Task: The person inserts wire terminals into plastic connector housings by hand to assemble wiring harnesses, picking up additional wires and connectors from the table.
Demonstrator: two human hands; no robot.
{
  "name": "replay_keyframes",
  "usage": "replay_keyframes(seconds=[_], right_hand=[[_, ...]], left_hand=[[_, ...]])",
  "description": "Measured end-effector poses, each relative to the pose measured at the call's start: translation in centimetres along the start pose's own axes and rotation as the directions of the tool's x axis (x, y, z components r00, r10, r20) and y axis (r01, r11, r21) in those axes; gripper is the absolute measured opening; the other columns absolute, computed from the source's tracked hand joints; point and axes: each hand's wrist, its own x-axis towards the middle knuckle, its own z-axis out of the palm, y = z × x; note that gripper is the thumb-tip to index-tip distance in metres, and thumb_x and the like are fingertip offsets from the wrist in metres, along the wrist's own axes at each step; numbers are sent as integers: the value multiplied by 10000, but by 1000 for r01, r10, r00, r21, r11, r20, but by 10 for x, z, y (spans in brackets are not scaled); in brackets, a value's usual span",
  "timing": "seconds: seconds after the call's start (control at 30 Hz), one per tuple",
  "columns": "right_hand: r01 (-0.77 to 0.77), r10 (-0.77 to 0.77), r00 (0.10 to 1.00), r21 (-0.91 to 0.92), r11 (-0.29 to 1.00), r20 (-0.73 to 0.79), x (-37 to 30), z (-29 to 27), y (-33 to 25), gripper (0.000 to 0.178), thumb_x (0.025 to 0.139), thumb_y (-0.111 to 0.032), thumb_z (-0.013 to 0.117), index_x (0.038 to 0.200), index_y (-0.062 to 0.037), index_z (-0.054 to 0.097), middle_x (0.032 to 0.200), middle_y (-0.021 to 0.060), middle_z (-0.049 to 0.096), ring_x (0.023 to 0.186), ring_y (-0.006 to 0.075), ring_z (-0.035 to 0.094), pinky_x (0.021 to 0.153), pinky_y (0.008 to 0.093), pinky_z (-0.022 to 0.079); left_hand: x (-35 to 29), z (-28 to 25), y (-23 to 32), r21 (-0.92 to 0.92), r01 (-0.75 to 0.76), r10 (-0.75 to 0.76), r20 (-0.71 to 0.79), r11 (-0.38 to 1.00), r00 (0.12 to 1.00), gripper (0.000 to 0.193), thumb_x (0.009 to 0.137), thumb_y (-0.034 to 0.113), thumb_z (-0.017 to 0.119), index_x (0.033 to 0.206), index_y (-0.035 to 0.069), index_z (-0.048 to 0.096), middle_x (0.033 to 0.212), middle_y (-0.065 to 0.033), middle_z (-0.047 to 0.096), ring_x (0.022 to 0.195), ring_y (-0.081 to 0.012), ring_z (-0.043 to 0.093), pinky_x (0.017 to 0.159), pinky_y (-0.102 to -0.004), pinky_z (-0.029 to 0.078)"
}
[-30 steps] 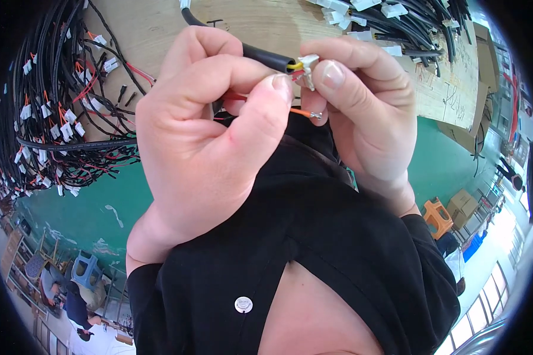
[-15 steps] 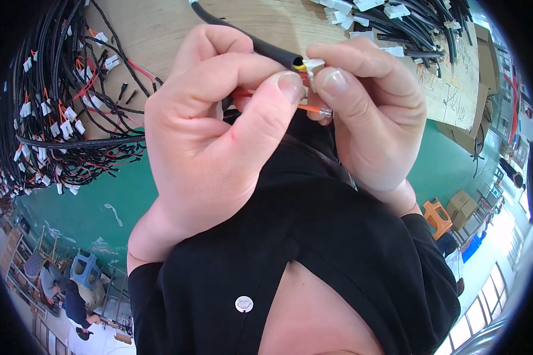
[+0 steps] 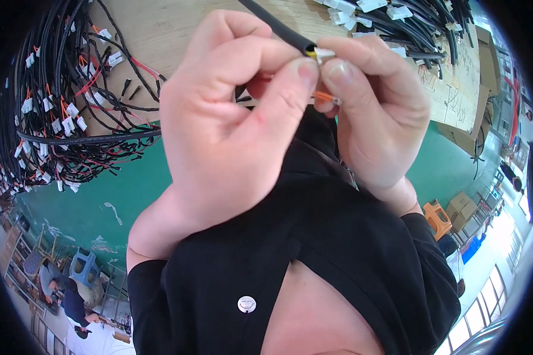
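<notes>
My left hand point(image 3: 231, 124) and my right hand point(image 3: 376, 112) meet close under the camera, fingertips pressed together. Between them runs a black cable point(image 3: 278, 26) that comes down from the top edge. Its end carries a small white connector point(image 3: 323, 54), pinched by my right forefinger and thumb. An orange wire point(image 3: 324, 96) with a metal tip sticks out just below, held between my left thumb and my right fingers. Both hands are closed on the cable's end.
A wooden workbench point(image 3: 160, 29) lies behind the hands. A large bundle of black harnesses with white plugs and orange leads point(image 3: 59, 106) hangs over its left side; more cables with white connectors point(image 3: 408, 18) lie at top right. Green floor point(image 3: 71, 207), stools, cartons and a seated person below.
Both hands have risen slightly toward the camera with the cable end. The orange wire now shows lower between the fingertips, and the white connector sits tighter under my right forefinger.
</notes>
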Motion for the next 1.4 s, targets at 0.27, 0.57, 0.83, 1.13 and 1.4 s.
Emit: replay_keyframes(seconds=[0.27,0.57,0.83,1.13,1.4], right_hand=[[-404,414,909,360,841,51,15,-3,-4,197,823,-74,507,998,12,536,744,42,564,581,46,491,504,156,398],[-397,413,911,289,871,4,14,0,-17,222,835,-91,489,1032,7,519,718,37,558,575,63,510,514,179,427],[-280,276,959,379,882,66,11,-3,-7,215,836,-80,478,1021,21,516,769,72,581,646,104,573,579,207,476],[-320,322,946,276,906,41,14,-3,-6,216,824,-74,500,1012,31,514,755,76,570,561,86,526,501,190,428],[-372,390,921,352,859,21,15,0,-5,177,821,-86,509,964,17,523,736,54,559,510,67,494,457,175,392]], left_hand=[[3,-7,-8,-76,55,-54,9,996,998,90,810,40,512,844,-35,548,838,-25,476,679,-49,394,599,-161,292],[4,-6,-4,92,-59,62,-29,994,998,90,793,2,524,881,-18,533,898,-42,477,708,-65,431,617,-163,335],[2,0,-2,-87,67,-74,-86,994,994,134,830,57,498,930,-31,500,781,-17,499,607,-48,383,557,-163,314],[5,-4,2,-242,189,-214,-85,952,973,157,843,83,483,946,-34,503,736,-37,532,567,-61,408,507,-174,338],[5,-4,-3,-3,-141,141,33,990,990,133,762,-18,556,892,-20,530,854,-36,467,675,-65,424,581,-161,344]])
